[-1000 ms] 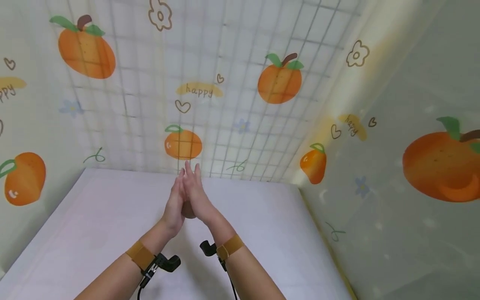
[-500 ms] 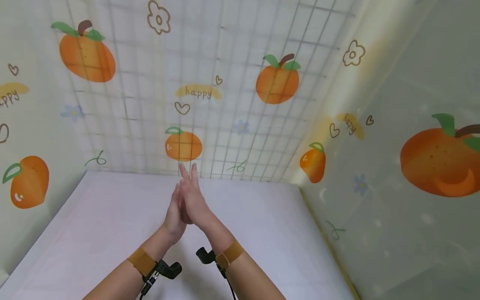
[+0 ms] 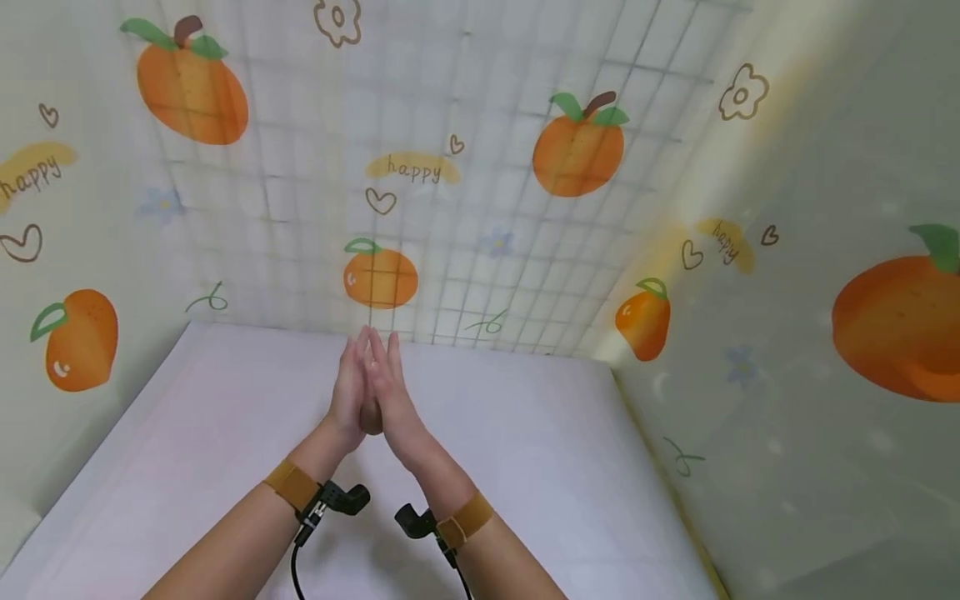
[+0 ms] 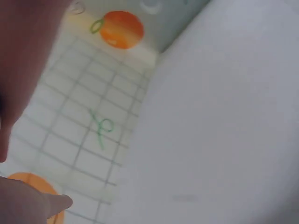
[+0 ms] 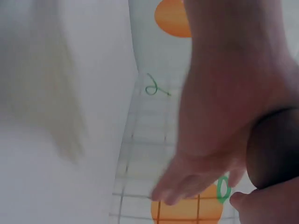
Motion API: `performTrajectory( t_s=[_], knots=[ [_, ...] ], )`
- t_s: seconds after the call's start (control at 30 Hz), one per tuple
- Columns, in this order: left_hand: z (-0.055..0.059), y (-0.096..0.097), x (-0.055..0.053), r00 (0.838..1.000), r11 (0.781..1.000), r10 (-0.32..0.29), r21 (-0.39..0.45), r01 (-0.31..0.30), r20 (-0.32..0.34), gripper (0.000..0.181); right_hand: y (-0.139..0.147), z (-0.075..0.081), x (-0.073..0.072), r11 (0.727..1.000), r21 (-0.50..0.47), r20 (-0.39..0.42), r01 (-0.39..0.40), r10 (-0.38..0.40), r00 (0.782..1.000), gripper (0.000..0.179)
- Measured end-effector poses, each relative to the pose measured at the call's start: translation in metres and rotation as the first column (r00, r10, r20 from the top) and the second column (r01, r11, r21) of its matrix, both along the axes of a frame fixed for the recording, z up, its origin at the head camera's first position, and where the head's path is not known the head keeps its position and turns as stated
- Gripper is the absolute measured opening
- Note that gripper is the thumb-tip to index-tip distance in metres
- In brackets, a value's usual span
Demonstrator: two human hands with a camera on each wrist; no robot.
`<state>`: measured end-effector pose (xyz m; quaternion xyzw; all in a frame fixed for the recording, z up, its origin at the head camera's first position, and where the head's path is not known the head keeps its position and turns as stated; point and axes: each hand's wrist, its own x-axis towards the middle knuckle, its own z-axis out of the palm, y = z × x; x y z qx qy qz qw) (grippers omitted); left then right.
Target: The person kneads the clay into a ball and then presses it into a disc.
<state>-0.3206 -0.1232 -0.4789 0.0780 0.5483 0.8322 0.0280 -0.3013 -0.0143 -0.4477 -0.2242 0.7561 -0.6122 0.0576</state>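
In the head view a brown, smooth, rounded lump (image 3: 371,417) sits between my two palms, low near the heels of the hands. My left hand (image 3: 347,398) lies flat along its left side, fingers straight and pointing up and away. From the right, my right hand (image 3: 395,407) presses against it with straight, slightly spread fingers. Most of the lump is hidden by the palms. The right wrist view shows its dark, curved side (image 5: 275,149) between the two hands. What the lump is made of I cannot tell.
A white tabletop (image 3: 247,400) spreads beneath the hands. Behind it hangs a pale fruit-print curtain (image 3: 450,225) over a wire grid, with more printed sheeting (image 3: 795,333) on the right. Tan straps (image 3: 465,518) hold small black cameras (image 3: 347,500) with cables on both wrists.
Half a second ago the right hand reached farther forward over the left; now it has slid back and the fingertips are nearly level. More of the lump shows. The head view has shifted slightly.
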Motion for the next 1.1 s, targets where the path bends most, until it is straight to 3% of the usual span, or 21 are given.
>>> performTrajectory(
  t_s=[0.13,0.27,0.4,0.57,0.67,0.73,0.87,0.97,1.1],
  knots=[
    [-0.006,0.012,0.005,0.997,0.997,-0.075,-0.022,0.076,0.027,0.079,0.007,-0.002,-0.022,0.996,0.061,-0.036,0.071,-0.069,0.997,0.062],
    [-0.001,0.015,0.012,0.993,0.993,-0.115,-0.03,0.114,-0.012,0.077,0.018,-0.019,-0.033,0.994,0.046,0.035,0.095,-0.097,0.995,0.061],
    [0.008,0.008,0.011,0.996,0.996,-0.073,-0.055,0.071,-0.047,0.075,0.016,-0.023,-0.018,0.999,-0.008,0.09,0.035,-0.034,0.995,0.061],
    [0.007,0.007,0.006,0.997,0.997,-0.079,-0.005,0.079,-0.009,0.077,0.009,0.003,-0.001,1.0,-0.027,-0.013,-0.014,0.014,1.0,0.066],
    [0.0,0.015,0.012,0.993,0.993,-0.115,0.009,0.115,-0.005,0.079,0.012,0.014,-0.009,1.0,0.01,-0.05,0.028,-0.027,0.998,0.064],
    [0.0,0.02,0.017,0.992,0.992,-0.122,0.018,0.122,-0.021,0.077,0.015,0.014,-0.019,0.997,0.043,-0.053,0.063,-0.061,0.997,0.06],
    [0.013,0.02,0.026,0.993,0.994,-0.102,0.039,0.104,-0.059,0.071,0.021,0.001,-0.032,0.995,0.069,-0.039,0.071,-0.068,0.997,0.062],
    [0.024,0.014,0.021,0.995,0.998,-0.05,0.03,0.053,-0.087,0.07,0.02,-0.003,-0.026,0.999,0.031,-0.031,0.03,-0.029,0.999,0.07],
    [0.026,0.007,0.01,0.997,0.999,-0.017,0.043,0.02,-0.081,0.069,0.012,0.007,-0.007,0.999,-0.019,-0.026,-0.042,0.041,0.999,0.078]
  ],
)
